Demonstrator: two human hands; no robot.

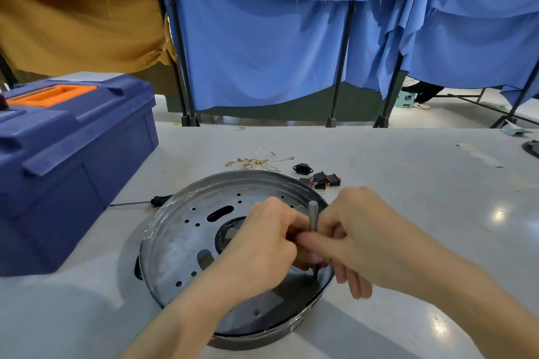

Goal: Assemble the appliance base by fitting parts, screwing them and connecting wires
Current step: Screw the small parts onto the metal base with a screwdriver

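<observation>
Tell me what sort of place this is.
Probably a workshop or assembly station: a blue toolbox on the worktable, a spare screwdriver, loose switches and terminal wires, cloth screens behind.

Screwdriver shaft (pixel 313 217) — partly behind fingers (pixel 312 245).

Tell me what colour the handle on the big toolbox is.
Orange handle on a dark blue toolbox, clearest in the head view.
</observation>
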